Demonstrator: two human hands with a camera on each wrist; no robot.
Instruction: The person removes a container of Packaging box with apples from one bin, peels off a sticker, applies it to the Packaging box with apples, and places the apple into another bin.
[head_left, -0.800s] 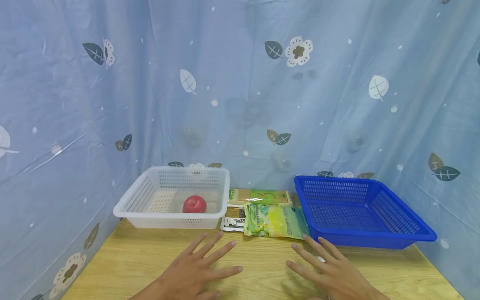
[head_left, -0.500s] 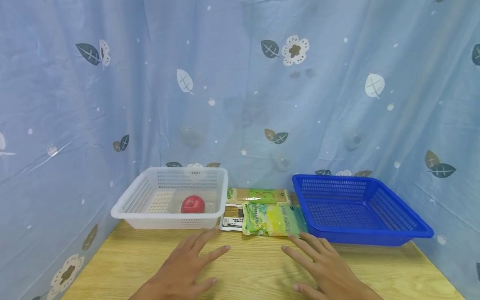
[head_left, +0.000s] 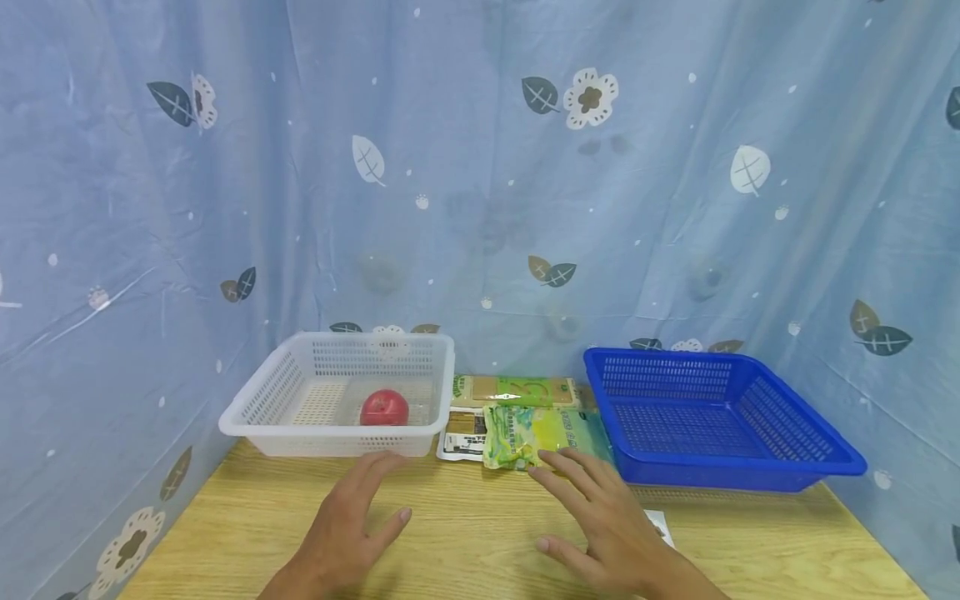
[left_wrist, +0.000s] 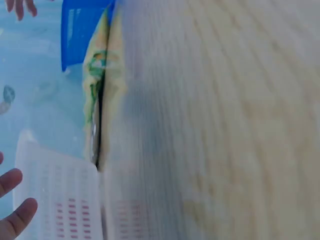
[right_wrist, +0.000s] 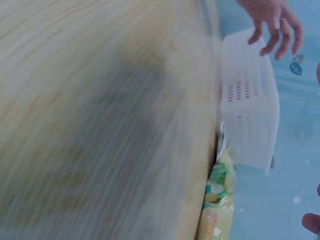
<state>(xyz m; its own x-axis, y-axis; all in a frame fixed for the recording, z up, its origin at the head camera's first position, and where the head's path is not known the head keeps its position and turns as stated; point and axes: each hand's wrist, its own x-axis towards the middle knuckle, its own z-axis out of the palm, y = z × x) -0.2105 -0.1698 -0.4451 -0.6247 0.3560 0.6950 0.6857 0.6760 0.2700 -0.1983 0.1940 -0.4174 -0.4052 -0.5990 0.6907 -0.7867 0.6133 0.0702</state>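
My left hand point(head_left: 341, 525) hovers over the wooden table in front of the white basket, fingers loosely bent, thumb apart, holding nothing. To its right, my right hand point(head_left: 600, 521) is held with fingers spread and relaxed, also gripping nothing. Its fingertips overlap the lower edge of a green and yellow packet point(head_left: 547, 429) in the head view. Inside the white basket point(head_left: 337, 431) sits a round red thing point(head_left: 385, 407) with a clear container around it. A blue basket point(head_left: 735, 475) stands at the right. Only a few left fingertips point(left_wrist: 22, 215) show in the left wrist view.
Behind the green and yellow packet lie a brown and green pack point(head_left: 517, 390) and a white and brown packet point(head_left: 461, 446). A small white piece point(head_left: 660, 527) shows beside my right wrist. The blue leaf-patterned curtain point(head_left: 480, 167) closes off the back and sides of the wooden table point(head_left: 450, 533).
Both hands have shifted left, and their widely spread fingers have drawn in and bent slightly. The right fingertips have moved from the blue basket's front to the packet. Baskets and packets stay put.
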